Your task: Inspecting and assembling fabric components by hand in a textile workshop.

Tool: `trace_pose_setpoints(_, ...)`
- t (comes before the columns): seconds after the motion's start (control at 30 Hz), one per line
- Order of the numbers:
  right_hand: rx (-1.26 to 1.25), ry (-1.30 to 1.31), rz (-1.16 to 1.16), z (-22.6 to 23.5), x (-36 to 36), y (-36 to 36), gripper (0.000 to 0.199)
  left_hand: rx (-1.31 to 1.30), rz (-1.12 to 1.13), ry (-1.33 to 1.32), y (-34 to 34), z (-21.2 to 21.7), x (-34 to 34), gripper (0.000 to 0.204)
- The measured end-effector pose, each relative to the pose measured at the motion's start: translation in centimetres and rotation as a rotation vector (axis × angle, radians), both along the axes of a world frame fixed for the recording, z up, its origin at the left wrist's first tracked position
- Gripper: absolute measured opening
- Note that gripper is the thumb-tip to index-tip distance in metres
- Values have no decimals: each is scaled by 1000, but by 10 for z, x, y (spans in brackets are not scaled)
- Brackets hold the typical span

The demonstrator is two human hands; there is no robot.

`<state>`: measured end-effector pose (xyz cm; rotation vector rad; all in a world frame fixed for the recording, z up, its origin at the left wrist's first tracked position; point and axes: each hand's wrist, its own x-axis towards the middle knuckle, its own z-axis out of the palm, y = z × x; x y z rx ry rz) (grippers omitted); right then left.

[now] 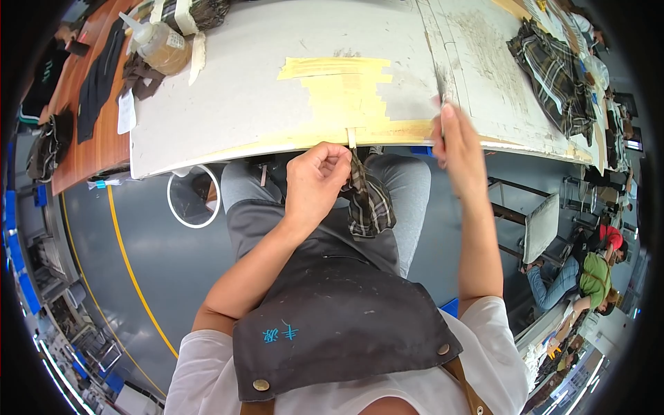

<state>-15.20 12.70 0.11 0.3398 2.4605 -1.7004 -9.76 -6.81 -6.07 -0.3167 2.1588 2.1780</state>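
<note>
At the table's near edge, my left hand [318, 181] is closed in a pinch at the top of a dark plaid fabric piece [373, 209], which hangs down over my lap. Beside those fingertips a narrow pale strip [351, 137] lies across the edge. My right hand [458, 149] is raised to the right over the edge, closed round a slim dark tool [440, 84]. Motion smears the hand and tool, so the tool's exact kind is unclear. Yellow tape [346, 97] covers the whitish tabletop [242, 90] in front of me.
A squeeze bottle [164, 50] of amber liquid stands at the far left, near dark cloth scraps [142, 75]. Plaid garments [553, 79] lie at the right. Below are a white-rimmed bin [195, 223] on the left and a stool [541, 225] on the right. Other people [595, 273] sit farther right.
</note>
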Motion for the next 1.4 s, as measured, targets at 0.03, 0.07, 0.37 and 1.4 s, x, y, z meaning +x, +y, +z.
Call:
trace_pose_setpoints(0.03, 131, 268, 65, -5, -10, 9, 35, -9, -33, -32, -1, 1, 0, 8)
trace_pose_setpoints(0.07, 132, 270, 63, -6, -12, 12, 35, -19, -66, -64, -1, 2, 0, 9)
trace_pose_setpoints(0.37, 158, 300, 289, -35, 32, -56, 13, 56, -1, -31, 5, 4, 0, 6)
trace_pose_setpoints(1.4, -209, 92, -14, -68, 48, -71, 9, -197, -35, 170, 5, -80, 5, 16)
